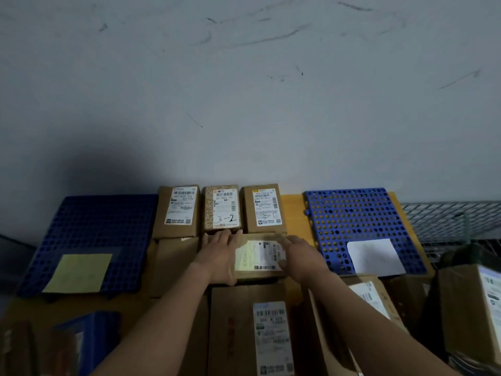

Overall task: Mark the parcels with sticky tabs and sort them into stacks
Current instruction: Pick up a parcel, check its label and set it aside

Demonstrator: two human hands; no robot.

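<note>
At centre frame my left hand [219, 257] lies flat along the parcel's [267, 238] left edge; my right hand [304, 260] presses its label [257, 255], fingers seemingly straight, just below a row of boxes [222, 210]

You are pressing a small brown cardboard parcel [260, 274], matt, bearing a smooth white paper label [260, 256]. A blue perforated plastic mat [352, 215] is carrying a plain white paper sheet [375, 257]; a grey metal wire rack [447, 221] is showing beside it.
</note>
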